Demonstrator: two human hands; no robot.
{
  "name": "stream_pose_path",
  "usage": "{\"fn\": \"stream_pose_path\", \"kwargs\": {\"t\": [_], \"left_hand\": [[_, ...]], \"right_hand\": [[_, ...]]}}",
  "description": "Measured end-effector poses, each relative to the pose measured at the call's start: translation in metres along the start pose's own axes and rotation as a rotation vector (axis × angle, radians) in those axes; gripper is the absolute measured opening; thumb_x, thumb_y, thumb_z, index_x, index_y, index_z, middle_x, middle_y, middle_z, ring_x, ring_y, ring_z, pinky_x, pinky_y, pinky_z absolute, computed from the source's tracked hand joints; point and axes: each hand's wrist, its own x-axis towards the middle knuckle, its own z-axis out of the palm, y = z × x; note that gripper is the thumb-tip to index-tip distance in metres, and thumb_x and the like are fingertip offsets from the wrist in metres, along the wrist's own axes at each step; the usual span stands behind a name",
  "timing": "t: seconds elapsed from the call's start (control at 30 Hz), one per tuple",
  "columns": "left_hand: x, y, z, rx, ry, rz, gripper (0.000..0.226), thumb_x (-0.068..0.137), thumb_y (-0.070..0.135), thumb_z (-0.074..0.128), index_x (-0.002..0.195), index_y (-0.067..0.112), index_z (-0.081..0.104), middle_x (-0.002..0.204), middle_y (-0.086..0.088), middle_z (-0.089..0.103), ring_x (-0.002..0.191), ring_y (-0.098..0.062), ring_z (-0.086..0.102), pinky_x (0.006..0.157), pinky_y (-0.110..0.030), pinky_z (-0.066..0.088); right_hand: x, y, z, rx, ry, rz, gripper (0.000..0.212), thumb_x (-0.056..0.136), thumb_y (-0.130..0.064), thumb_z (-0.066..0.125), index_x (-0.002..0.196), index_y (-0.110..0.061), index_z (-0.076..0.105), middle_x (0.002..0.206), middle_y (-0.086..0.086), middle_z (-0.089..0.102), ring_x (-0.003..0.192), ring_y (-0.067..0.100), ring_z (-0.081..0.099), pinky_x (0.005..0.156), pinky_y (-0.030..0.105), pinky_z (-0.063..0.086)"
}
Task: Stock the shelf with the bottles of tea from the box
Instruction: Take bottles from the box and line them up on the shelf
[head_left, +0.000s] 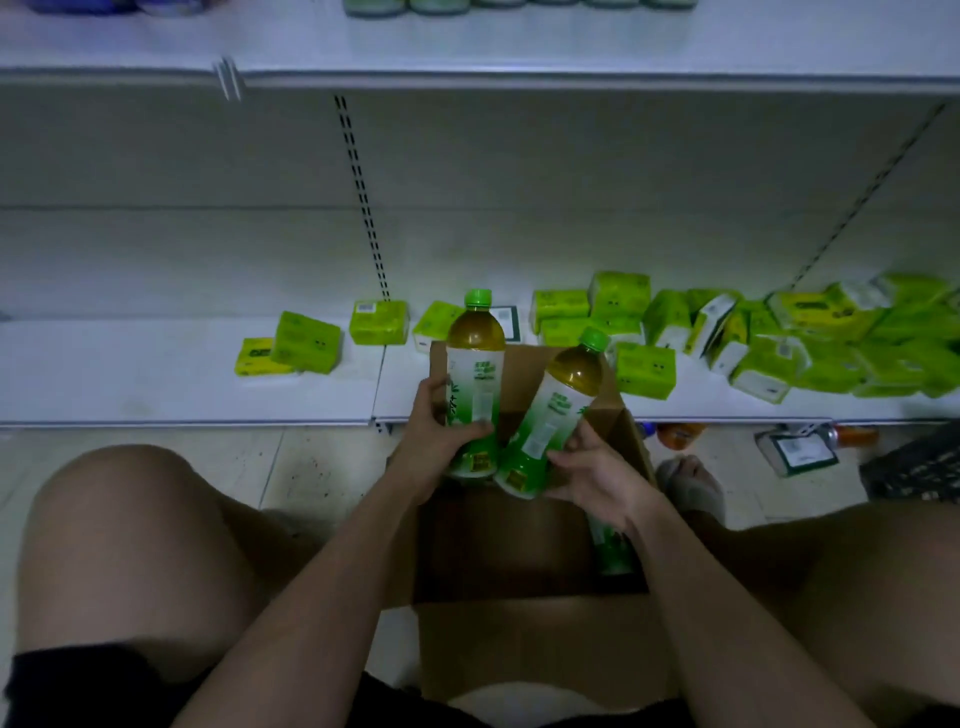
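Green-capped tea bottles, one gripped in the left hand (436, 441) and one in the right hand (592, 473), hang above the box (519, 639), seemingly mid-transfer, needing upright placement on the shelf (156, 374).

Bottom shelf (156, 374): white, carries scattered green packs (769, 343), densest at right. Floor (322, 467): tiled, carries open cardboard box (524, 644) just before the shelf edge.
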Motion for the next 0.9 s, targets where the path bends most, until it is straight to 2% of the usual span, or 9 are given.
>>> {"fn": "stream_pose_path", "kwargs": {"t": [0.1, 0.23, 0.3, 0.37, 0.5, 0.57, 0.63, 0.8, 0.9], "left_hand": [[-0.007, 0.030, 0.000, -0.062, 0.013, 0.074, 0.069, 0.075, -0.005, 0.074, 0.129, 0.021, 0.039, 0.105, -0.005, 0.065, 0.089, -0.016, 0.067, 0.057, -0.019, 0.056], [-0.010, 0.072, -0.001, -0.140, 0.027, 0.186, 0.068, 0.073, -0.008, 0.074, 0.121, 0.026, 0.042, 0.103, -0.006, 0.067, 0.090, -0.021, 0.069, 0.066, -0.029, 0.059], [-0.009, 0.097, -0.002, -0.149, 0.022, 0.248, 0.071, 0.069, -0.007, 0.078, 0.117, 0.032, 0.044, 0.108, -0.010, 0.068, 0.098, -0.028, 0.069, 0.079, -0.042, 0.059], [-0.008, 0.126, -0.002, -0.131, -0.003, 0.317, 0.079, 0.065, -0.005, 0.081, 0.124, 0.031, 0.042, 0.112, -0.010, 0.068, 0.102, -0.029, 0.068, 0.088, -0.051, 0.055], [-0.015, 0.195, 0.002, -0.085, -0.037, 0.489, 0.091, 0.062, -0.006, 0.082, 0.136, 0.024, 0.038, 0.120, -0.004, 0.066, 0.106, -0.020, 0.067, 0.089, -0.039, 0.056], [-0.018, 0.229, 0.002, -0.012, -0.025, 0.571, 0.086, 0.059, -0.002, 0.085, 0.132, 0.019, 0.045, 0.118, 0.000, 0.067, 0.104, -0.015, 0.067, 0.089, -0.033, 0.056], [-0.020, 0.258, 0.002, 0.043, -0.007, 0.625, 0.078, 0.057, 0.001, 0.087, 0.125, 0.018, 0.052, 0.112, 0.003, 0.068, 0.102, -0.012, 0.067, 0.088, -0.031, 0.056], [-0.010, 0.315, 0.001, 0.084, 0.049, 0.719, 0.082, 0.057, 0.005, 0.088, 0.128, 0.018, 0.049, 0.115, 0.008, 0.063, 0.102, -0.002, 0.060, 0.086, -0.025, 0.054], [0.006, 0.336, 0.000, 0.100, 0.097, 0.734, 0.084, 0.056, 0.007, 0.089, 0.128, 0.019, 0.048, 0.119, 0.003, 0.063, 0.110, -0.015, 0.062, 0.095, -0.037, 0.053]], "right_hand": [[-0.009, -0.029, 0.026, 0.094, -0.037, -0.101, 0.051, 0.078, -0.001, 0.059, 0.126, -0.019, 0.057, 0.130, 0.016, 0.061, 0.125, 0.036, 0.054, 0.102, 0.066, 0.038], [-0.029, -0.075, 0.069, 0.020, -0.012, -0.236, 0.031, 0.077, -0.019, 0.065, 0.109, -0.018, 0.063, 0.106, 0.010, 0.074, 0.099, 0.025, 0.071, 0.085, 0.046, 0.053], [-0.039, -0.095, 0.085, -0.054, 0.012, -0.307, 0.044, 0.070, -0.028, 0.072, 0.112, -0.018, 0.063, 0.104, 0.008, 0.075, 0.099, 0.024, 0.071, 0.078, 0.039, 0.057], [-0.048, -0.117, 0.098, -0.119, 0.029, -0.375, 0.062, 0.066, -0.034, 0.074, 0.123, -0.018, 0.058, 0.109, 0.005, 0.075, 0.100, 0.021, 0.072, 0.073, 0.034, 0.059], [-0.064, -0.167, 0.124, -0.185, -0.012, -0.511, 0.077, 0.063, -0.042, 0.077, 0.132, -0.022, 0.050, 0.118, 0.003, 0.072, 0.106, 0.018, 0.070, 0.081, 0.032, 0.059], [-0.071, -0.193, 0.137, -0.197, -0.042, -0.590, 0.091, 0.052, -0.050, 0.086, 0.131, -0.025, 0.049, 0.120, 0.002, 0.071, 0.109, 0.018, 0.068, 0.087, 0.034, 0.057], [-0.077, -0.218, 0.150, -0.203, -0.034, -0.691, 0.099, 0.046, -0.050, 0.089, 0.132, -0.022, 0.048, 0.122, 0.005, 0.069, 0.111, 0.020, 0.067, 0.092, 0.037, 0.055], [-0.083, -0.274, 0.174, -0.250, 0.027, -0.851, 0.080, 0.051, -0.040, 0.083, 0.123, -0.018, 0.056, 0.113, 0.001, 0.073, 0.105, 0.016, 0.070, 0.097, 0.040, 0.052], [-0.078, -0.300, 0.180, -0.347, 0.071, -0.876, 0.076, 0.055, -0.039, 0.083, 0.124, -0.020, 0.057, 0.116, -0.001, 0.072, 0.106, 0.015, 0.069, 0.099, 0.042, 0.051]]}}
